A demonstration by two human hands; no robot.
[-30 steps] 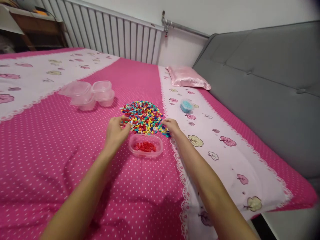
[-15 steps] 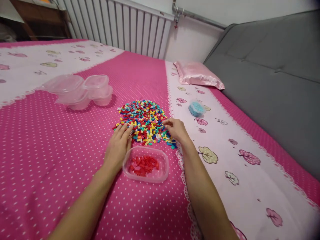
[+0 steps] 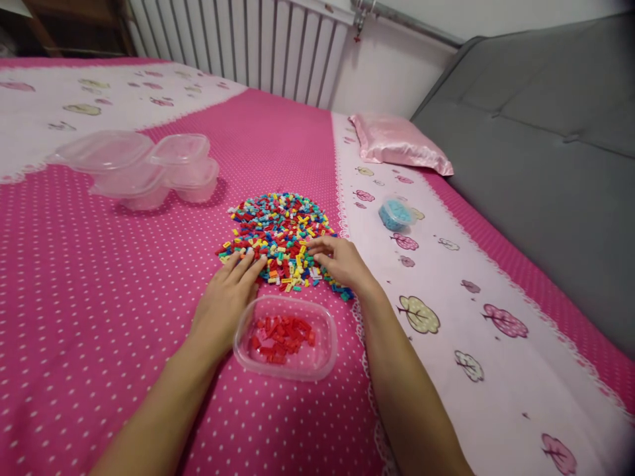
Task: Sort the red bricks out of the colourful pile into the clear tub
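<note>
A heap of small multicoloured toy bricks (image 3: pixel 285 228) lies spread on the pink bedspread. My left hand (image 3: pixel 225 301) rests palm down at the heap's near left edge, fingers stretched out and apart, with the tips touching bricks. On the opposite side, my right hand (image 3: pixel 342 264) reaches over the heap with its fingers a little bent and apart; no brick shows in them. Close in front of me, between my forearms, stands a clear plastic container (image 3: pixel 322 370) without a lid. Red bricks (image 3: pixel 284 336) and a few pink ones lie in it.
Several clear plastic containers (image 3: pixel 133 173) are stacked at the left. Right of the heap sits a small container of light blue bricks (image 3: pixel 395 214). Farther back are a pink satin pillow (image 3: pixel 397 142), a grey padded headboard (image 3: pixel 540 145) and a white radiator (image 3: pixel 248 46).
My right hand has moved left, farther over the heap. My left hand stays at the near left edge. The whole view has shifted slightly.
</note>
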